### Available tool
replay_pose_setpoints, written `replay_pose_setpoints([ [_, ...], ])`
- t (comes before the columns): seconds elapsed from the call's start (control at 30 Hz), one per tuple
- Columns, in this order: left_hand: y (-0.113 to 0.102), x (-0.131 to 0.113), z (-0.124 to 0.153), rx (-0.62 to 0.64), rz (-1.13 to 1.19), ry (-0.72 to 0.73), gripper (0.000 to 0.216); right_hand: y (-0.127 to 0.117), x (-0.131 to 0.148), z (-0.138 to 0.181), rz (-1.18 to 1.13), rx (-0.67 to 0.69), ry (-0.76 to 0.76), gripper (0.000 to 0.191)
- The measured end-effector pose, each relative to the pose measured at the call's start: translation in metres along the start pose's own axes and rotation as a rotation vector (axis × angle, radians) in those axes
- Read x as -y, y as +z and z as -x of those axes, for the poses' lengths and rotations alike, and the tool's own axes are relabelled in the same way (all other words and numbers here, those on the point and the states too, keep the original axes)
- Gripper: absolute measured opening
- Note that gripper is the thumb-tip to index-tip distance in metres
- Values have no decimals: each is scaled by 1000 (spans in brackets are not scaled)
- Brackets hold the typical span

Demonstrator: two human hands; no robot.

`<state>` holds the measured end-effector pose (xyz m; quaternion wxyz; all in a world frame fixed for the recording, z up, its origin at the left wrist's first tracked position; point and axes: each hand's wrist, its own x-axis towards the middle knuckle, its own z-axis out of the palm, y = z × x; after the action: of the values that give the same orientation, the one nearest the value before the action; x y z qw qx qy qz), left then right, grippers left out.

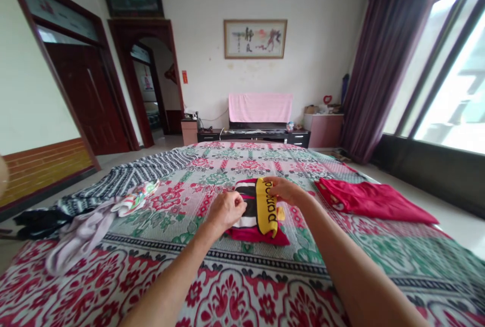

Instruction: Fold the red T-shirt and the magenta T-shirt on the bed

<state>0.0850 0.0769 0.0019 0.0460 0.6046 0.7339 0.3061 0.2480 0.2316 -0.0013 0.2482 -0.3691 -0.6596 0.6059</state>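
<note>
A folded garment (261, 211), red with black and white stripes and a yellow lettered band, lies on the patterned bedspread (235, 286) at the bed's middle. My left hand (226, 209) is closed in a pinch on the garment's left edge. My right hand (286, 190) rests on its far right corner, fingers curled over the yellow band.
A folded red cloth (373, 199) lies to the right on the bed. A pile of unfolded clothes (91, 216), striped, lilac and printed, sits at the left edge. Beyond the bed stand a low cabinet with a pink towel (260, 107), dark doors at left and a curtained window at right.
</note>
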Motion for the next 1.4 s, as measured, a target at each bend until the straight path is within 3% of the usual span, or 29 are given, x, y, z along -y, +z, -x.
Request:
replay_pose_setpoints([
  [0.17,5,8,0,45,-126,-22,16,-9,6,3,78,-50,40,56],
  [0.33,8,14,-1,97,-138,-26,15,-20,-6,-2,254,-94,43,49],
  [0.63,4,27,-5,20,-115,-213,18,-12,-21,-14,633,-320,-6,42],
  [0.77,14,39,-7,59,-54,-184,24,-5,-21,-10,748,-392,-77,45],
  [0.87,18,49,-8,93,41,-173,27,5,-14,-1,893,-463,-224,40],
  [0.93,17,55,-8,130,151,-177,31,16,-5,7,981,-414,-366,27],
  [1.03,12,64,-3,189,338,-184,37,34,8,27,960,-115,-554,13],
  [1.13,6,71,8,240,450,-137,29,52,14,50,905,157,-630,17],
  [1.2,2,74,17,270,476,-50,23,62,12,63,942,261,-649,27],
  [1.3,-3,76,28,256,444,77,25,75,4,73,1049,316,-701,39],
  [1.4,-1,76,35,186,367,148,25,85,-6,74,1143,240,-740,36],
])
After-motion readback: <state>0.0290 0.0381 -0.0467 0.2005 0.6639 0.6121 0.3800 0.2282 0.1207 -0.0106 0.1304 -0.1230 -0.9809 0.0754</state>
